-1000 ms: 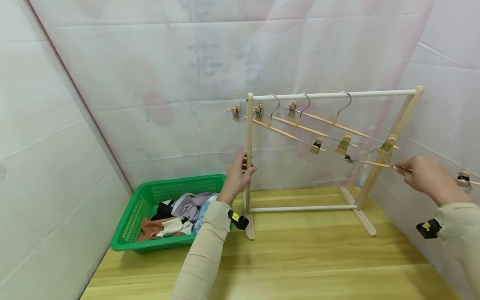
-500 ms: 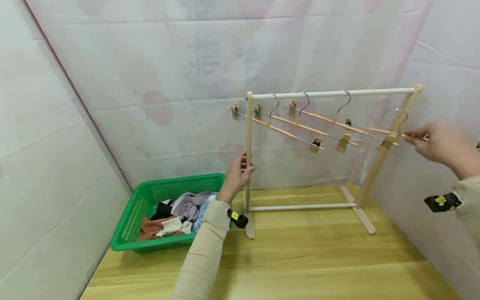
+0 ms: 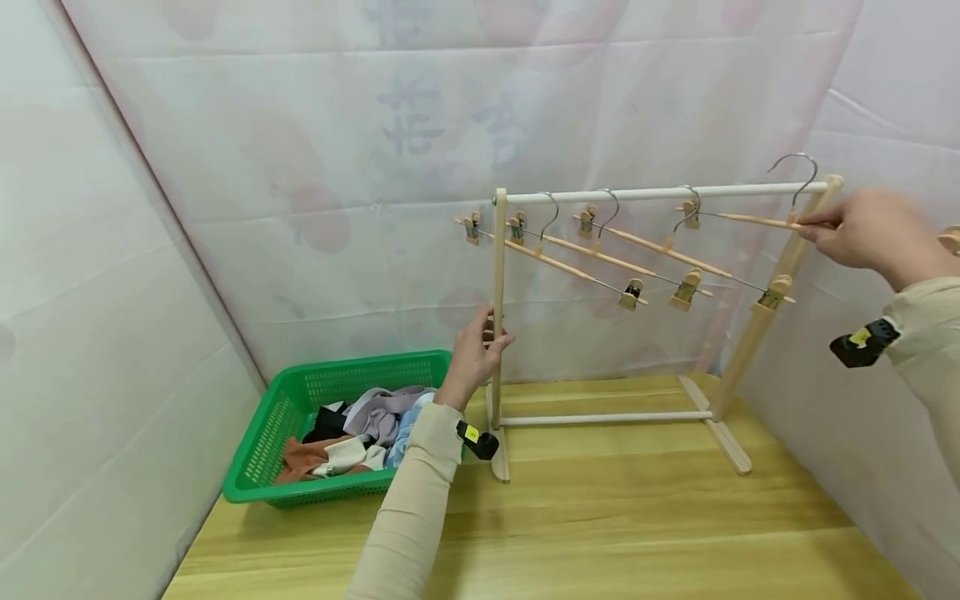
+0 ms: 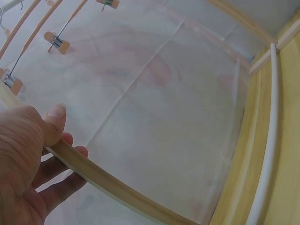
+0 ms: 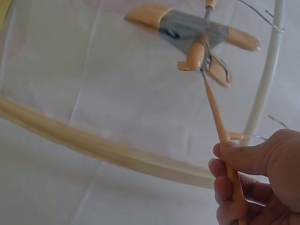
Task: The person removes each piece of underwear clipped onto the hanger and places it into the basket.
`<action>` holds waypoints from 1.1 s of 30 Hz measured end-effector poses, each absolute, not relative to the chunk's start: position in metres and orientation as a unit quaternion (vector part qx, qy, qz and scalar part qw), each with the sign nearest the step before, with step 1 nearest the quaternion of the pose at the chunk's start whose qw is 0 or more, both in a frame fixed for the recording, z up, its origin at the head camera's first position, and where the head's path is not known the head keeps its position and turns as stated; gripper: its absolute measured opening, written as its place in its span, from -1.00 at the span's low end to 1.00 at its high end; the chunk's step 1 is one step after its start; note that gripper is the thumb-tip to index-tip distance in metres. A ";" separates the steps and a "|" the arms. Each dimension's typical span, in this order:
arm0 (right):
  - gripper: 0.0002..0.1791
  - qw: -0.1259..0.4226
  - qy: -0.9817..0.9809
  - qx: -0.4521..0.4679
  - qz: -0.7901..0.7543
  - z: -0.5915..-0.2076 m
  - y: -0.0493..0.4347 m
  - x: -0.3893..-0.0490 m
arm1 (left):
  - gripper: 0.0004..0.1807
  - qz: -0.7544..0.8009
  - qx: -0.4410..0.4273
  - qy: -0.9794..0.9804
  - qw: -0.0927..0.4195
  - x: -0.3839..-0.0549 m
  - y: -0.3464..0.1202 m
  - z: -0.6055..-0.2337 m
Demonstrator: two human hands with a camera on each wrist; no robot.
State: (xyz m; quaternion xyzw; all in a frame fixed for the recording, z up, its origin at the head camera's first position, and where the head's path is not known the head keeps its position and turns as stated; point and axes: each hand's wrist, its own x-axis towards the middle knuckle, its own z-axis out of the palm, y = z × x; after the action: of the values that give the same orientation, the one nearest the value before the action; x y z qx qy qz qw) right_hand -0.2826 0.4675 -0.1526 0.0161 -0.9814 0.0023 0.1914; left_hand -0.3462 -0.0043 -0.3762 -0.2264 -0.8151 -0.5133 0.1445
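A small wooden clothes rack (image 3: 723,188) with a white top rail stands on the table, and three clip hangers (image 3: 558,260) hang from it. My left hand (image 3: 472,358) holds the rack's left post (image 4: 101,176), its thumb and fingers round the wood in the left wrist view. At the right end, my right hand (image 3: 881,233) grips the orange bar of a fourth hanger, a clip hanger (image 5: 214,108). Its metal hook (image 3: 804,162) rises above the rail near the right post. In the right wrist view, a metal-and-orange clip (image 5: 194,30) shows blurred at the bar's far end.
A green plastic basket (image 3: 247,450) with several crumpled clothes (image 3: 378,412) stands left of the rack. White printed sheets (image 3: 315,133) enclose the wood-grain table (image 3: 600,508) at the back and sides. The rack's feet (image 3: 723,446) spread across the table.
My right hand has raised the clip hanger from beside the right post up to the rail, hook now above it. My left hand has stayed on the left post.
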 end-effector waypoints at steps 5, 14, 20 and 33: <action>-0.67 0.174 -0.984 0.030 0.026 -0.158 0.464 -0.292 | -0.58 -0.516 -0.228 -0.813 0.143 -0.347 -0.003 -0.378; -0.64 0.150 -0.984 0.043 0.084 -0.182 0.464 -0.305 | -0.61 -0.511 -0.229 -0.815 0.151 -0.348 -0.004 -0.380; -0.64 0.141 -0.984 0.048 0.095 -0.186 0.472 -0.308 | -0.62 -0.510 -0.232 -0.813 0.157 -0.350 -0.002 -0.380; -0.55 0.134 -0.985 0.042 0.104 -0.183 0.487 -0.305 | -0.61 -0.503 -0.243 -0.814 0.158 -0.356 0.003 -0.382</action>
State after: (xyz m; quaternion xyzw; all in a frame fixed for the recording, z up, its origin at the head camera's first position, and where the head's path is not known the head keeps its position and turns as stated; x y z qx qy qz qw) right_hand -0.3050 0.4866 -0.1830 0.0418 -0.9847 0.1042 0.1335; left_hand -0.3563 0.0027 -0.3816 -0.2426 -0.8144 -0.5031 0.1577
